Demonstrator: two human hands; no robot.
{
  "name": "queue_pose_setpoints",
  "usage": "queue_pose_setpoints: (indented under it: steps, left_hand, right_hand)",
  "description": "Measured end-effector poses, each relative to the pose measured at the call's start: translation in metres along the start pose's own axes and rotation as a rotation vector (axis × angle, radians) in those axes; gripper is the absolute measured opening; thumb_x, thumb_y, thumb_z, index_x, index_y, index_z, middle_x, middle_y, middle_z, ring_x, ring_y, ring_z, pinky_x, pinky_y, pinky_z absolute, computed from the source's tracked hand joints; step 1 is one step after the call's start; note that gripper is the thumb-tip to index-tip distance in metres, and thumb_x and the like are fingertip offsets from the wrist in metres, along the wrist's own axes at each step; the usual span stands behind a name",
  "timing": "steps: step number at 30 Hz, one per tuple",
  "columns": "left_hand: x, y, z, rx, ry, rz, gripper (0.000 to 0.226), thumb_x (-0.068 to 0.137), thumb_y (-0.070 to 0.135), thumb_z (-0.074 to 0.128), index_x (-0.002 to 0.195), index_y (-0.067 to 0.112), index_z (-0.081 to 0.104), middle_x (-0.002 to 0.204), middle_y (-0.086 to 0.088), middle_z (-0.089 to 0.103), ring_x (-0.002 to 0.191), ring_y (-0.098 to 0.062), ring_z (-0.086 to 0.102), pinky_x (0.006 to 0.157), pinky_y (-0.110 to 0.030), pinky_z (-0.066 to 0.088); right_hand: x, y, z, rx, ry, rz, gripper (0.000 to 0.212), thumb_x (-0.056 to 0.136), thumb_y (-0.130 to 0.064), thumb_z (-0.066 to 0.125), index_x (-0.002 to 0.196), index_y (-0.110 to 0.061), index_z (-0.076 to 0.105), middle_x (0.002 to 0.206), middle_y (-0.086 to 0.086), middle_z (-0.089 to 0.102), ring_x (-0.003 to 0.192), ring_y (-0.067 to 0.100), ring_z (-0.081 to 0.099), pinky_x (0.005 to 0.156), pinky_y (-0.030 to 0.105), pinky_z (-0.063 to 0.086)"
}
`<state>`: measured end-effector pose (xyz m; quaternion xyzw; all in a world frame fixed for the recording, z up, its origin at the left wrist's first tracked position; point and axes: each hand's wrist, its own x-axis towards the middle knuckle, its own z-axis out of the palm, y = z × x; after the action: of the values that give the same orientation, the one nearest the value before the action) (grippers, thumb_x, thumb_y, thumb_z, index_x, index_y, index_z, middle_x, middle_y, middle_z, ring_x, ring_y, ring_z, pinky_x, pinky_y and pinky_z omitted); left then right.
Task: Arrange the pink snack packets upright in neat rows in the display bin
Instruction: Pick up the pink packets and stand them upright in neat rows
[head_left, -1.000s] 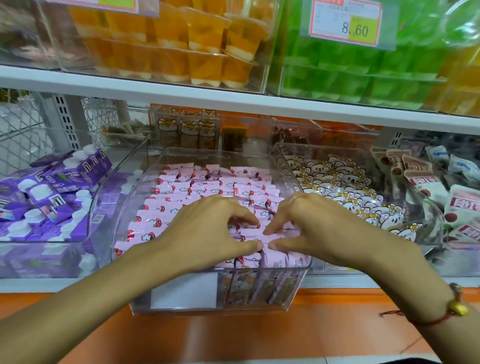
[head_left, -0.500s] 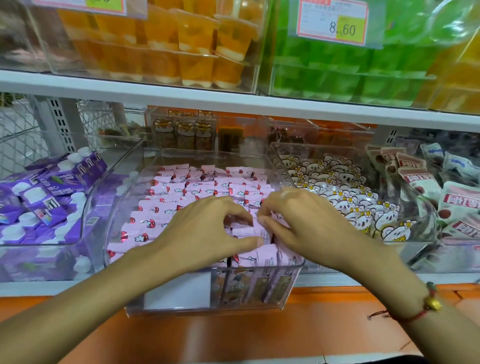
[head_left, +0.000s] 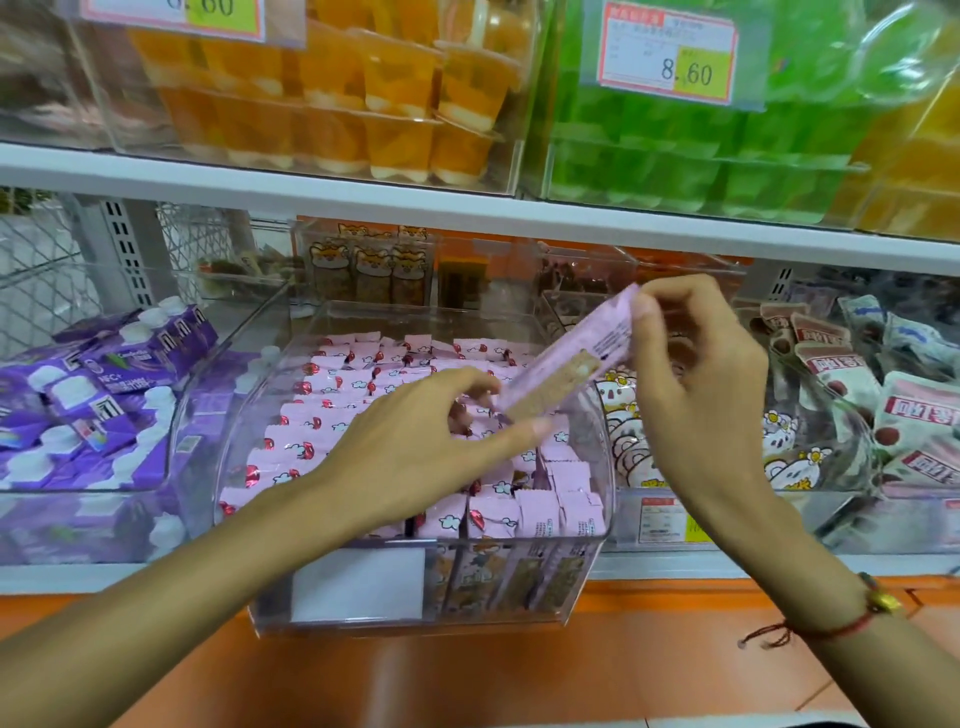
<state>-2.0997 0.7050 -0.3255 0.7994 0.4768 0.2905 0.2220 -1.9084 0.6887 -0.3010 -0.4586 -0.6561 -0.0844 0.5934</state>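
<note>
Packet (head_left: 569, 358) now lifted between hands

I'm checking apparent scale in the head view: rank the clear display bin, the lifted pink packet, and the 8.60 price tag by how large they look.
1. Clear display bin
2. Lifted pink packet
3. 8.60 price tag; close to the packet, so unsure.

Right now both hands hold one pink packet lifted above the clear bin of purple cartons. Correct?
Not quite. The head view shows the left hand and right hand holding the pink packet above the clear bin of pink packets, not purple cartons.
</note>
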Motion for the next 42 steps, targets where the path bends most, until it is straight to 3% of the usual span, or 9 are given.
queue_pose_setpoints:
  steps: [5, 8, 11, 15, 18, 21, 27, 37, 42]
  left_hand:
    - [0.002, 0.009, -0.004, -0.33, 0.029, 0.084, 0.038, 0.076, 0.056, 0.061, 0.111, 0.044, 0.061, 0.104, 0.026, 0.065, 0.092, 0.008, 0.06, 0.07, -0.014, 0.052]
    - [0.006, 0.008, -0.007, -0.503, 0.018, -0.062, 0.014, 0.083, 0.039, 0.064, 0.097, 0.039, 0.066, 0.076, 0.021, 0.071, 0.061, 0.007, 0.062, 0.05, -0.008, 0.045]
    - [0.009, 0.008, -0.014, -0.725, 0.004, -0.335, 0.025, 0.08, 0.048, 0.062, 0.084, 0.026, 0.073, 0.063, 0.011, 0.07, 0.043, 0.004, 0.055, 0.037, -0.009, 0.036]
    - [0.011, 0.005, -0.017, -0.789, -0.071, -0.356, 0.044, 0.072, 0.062, 0.062, 0.097, 0.027, 0.071, 0.087, 0.005, 0.075, 0.055, 0.002, 0.061, 0.035, -0.012, 0.031]
    - [0.011, 0.006, -0.017, -0.754, -0.064, -0.344, 0.053, 0.075, 0.072, 0.052, 0.096, 0.028, 0.072, 0.085, 0.0, 0.075, 0.055, -0.002, 0.061, 0.035, -0.012, 0.031]
    - [0.014, 0.007, -0.021, -0.789, -0.053, -0.326, 0.068, 0.07, 0.082, 0.034, 0.084, 0.03, 0.076, 0.079, -0.005, 0.075, 0.048, -0.006, 0.059, 0.034, -0.012, 0.029]
    - [0.013, 0.007, -0.014, -0.67, -0.066, -0.066, 0.046, 0.071, 0.067, 0.056, 0.104, 0.037, 0.068, 0.1, 0.019, 0.071, 0.088, 0.003, 0.067, 0.06, -0.014, 0.05]
    - [0.013, -0.005, 0.001, -0.433, -0.031, 0.146, 0.036, 0.074, 0.044, 0.068, 0.108, 0.035, 0.062, 0.094, 0.021, 0.068, 0.086, 0.005, 0.063, 0.073, -0.011, 0.048]
    - [0.007, -0.023, -0.002, 0.336, -0.17, 0.203, 0.059, 0.077, 0.073, 0.046, 0.125, 0.041, 0.05, 0.12, 0.024, 0.054, 0.106, 0.001, 0.048, 0.087, -0.026, 0.045]
  right_hand:
    - [0.001, -0.004, 0.008, 0.361, -0.099, 0.426, 0.017, 0.097, -0.012, 0.048, 0.087, -0.012, 0.061, 0.069, -0.006, 0.065, 0.065, 0.008, 0.063, 0.061, 0.024, 0.055]
    - [0.003, 0.001, 0.01, 0.353, -0.211, 0.524, 0.019, 0.099, -0.016, 0.043, 0.094, -0.015, 0.062, 0.077, -0.007, 0.065, 0.071, 0.007, 0.062, 0.066, 0.025, 0.054]
    - [0.002, 0.006, 0.008, 0.133, -0.271, 0.314, 0.021, 0.1, -0.025, 0.039, 0.114, -0.024, 0.055, 0.103, -0.011, 0.061, 0.095, 0.002, 0.056, 0.086, 0.019, 0.043]
    - [-0.008, -0.002, 0.01, -0.08, -0.516, -0.088, 0.048, 0.087, -0.022, 0.052, 0.135, -0.023, 0.044, 0.131, -0.007, 0.048, 0.123, 0.008, 0.039, 0.102, 0.018, 0.029]
    - [-0.01, -0.004, 0.012, -0.323, -0.516, -0.248, 0.045, 0.085, -0.026, 0.065, 0.128, -0.024, 0.054, 0.123, -0.005, 0.054, 0.117, 0.016, 0.04, 0.094, 0.027, 0.028]
    - [-0.004, -0.008, 0.008, -0.179, -0.439, -0.048, 0.027, 0.083, -0.031, 0.069, 0.109, -0.023, 0.065, 0.101, -0.008, 0.066, 0.097, 0.013, 0.057, 0.083, 0.027, 0.041]
    - [0.003, -0.009, 0.005, 0.482, -0.514, 0.516, 0.026, 0.078, -0.033, 0.066, 0.097, -0.017, 0.072, 0.083, -0.006, 0.075, 0.071, 0.0, 0.065, 0.058, 0.013, 0.049]
    - [0.005, -0.001, 0.003, 0.364, -0.427, 0.394, 0.047, 0.082, -0.023, 0.068, 0.125, -0.028, 0.05, 0.105, -0.006, 0.061, 0.074, 0.004, 0.062, 0.07, 0.019, 0.053]
    - [0.002, 0.006, 0.002, 0.143, -0.391, 0.285, 0.031, 0.081, -0.022, 0.071, 0.108, -0.024, 0.057, 0.089, -0.016, 0.063, 0.069, 0.001, 0.06, 0.07, 0.02, 0.051]
